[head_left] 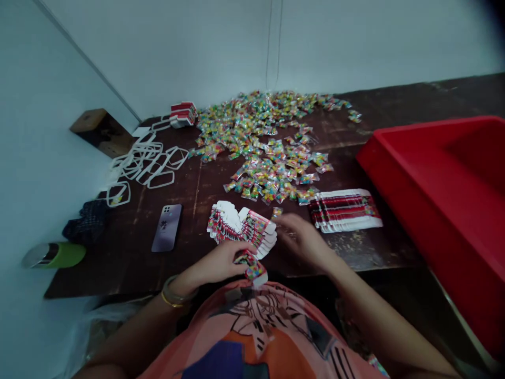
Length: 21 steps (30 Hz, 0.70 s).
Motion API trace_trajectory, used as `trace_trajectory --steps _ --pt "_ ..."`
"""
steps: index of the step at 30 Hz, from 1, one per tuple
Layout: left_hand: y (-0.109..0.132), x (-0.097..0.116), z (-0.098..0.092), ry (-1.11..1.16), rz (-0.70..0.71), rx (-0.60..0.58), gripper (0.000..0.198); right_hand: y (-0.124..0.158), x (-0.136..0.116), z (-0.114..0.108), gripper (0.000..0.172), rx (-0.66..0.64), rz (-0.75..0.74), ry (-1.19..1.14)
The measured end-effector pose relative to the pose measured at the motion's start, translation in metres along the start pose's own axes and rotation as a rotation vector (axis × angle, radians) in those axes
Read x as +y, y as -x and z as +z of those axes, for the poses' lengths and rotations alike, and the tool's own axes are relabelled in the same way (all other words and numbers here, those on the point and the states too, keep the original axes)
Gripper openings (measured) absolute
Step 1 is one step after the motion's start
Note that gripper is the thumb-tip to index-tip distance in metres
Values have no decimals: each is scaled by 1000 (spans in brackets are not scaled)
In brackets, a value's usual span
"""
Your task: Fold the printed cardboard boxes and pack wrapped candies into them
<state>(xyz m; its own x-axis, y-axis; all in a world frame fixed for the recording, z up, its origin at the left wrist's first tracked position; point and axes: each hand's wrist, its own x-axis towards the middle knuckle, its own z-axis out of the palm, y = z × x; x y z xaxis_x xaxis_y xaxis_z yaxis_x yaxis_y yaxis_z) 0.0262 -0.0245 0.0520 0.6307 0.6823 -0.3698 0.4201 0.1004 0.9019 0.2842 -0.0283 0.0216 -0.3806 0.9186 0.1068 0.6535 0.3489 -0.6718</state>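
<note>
My left hand (pixel 226 260), with bangles at the wrist, holds a small printed box (pixel 254 267) near the table's front edge. Fanned flat printed cartons (pixel 256 231), white and red, lie just beyond it. To their right is my right hand (pixel 298 237), blurred, its fingers reaching toward a single wrapped candy (pixel 277 212); whether it grips anything is not clear. A big heap of small wrapped candies (pixel 272 158) spreads across the middle and back of the table. A row of stacked cartons (pixel 347 210) lies right of my right hand.
A large red tray (pixel 434 210) stands on the right. On the left are a phone (pixel 167 228), white loops (pixel 161 179), a dark cloth (pixel 87 221), a green bottle (pixel 67 255) and a brown box (pixel 101 131). Red-white cartons (pixel 183 115) sit at the back of the dark table (pixel 130 263).
</note>
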Motion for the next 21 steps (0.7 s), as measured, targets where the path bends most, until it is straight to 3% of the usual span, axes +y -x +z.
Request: trace_trajectory --steps 2,3,6,9,12,15,17,19,21 --pt "-4 -2 -8 226 -20 156 22 -19 27 -11 46 174 196 363" --pt "-6 -6 -9 394 -33 229 22 -26 37 -13 48 198 246 497" --pt "-12 -20 -4 877 -91 367 27 -34 48 1 42 63 142 590" --pt "-15 -32 9 1048 -167 382 33 -27 44 26 35 -40 29 455" --pt "-17 -37 22 1048 -198 287 41 -12 43 40 33 -20 57 386" --pt "-21 -39 31 1041 -173 193 44 7 40 36 31 81 151 241" --pt "-26 -39 36 1021 -136 155 46 18 31 28 25 156 236 -77" --pt "-30 -38 43 966 -120 121 51 24 16 19 20 130 242 -420" --pt "-34 -35 51 880 -142 86 54 23 2 12 19 75 183 -537"
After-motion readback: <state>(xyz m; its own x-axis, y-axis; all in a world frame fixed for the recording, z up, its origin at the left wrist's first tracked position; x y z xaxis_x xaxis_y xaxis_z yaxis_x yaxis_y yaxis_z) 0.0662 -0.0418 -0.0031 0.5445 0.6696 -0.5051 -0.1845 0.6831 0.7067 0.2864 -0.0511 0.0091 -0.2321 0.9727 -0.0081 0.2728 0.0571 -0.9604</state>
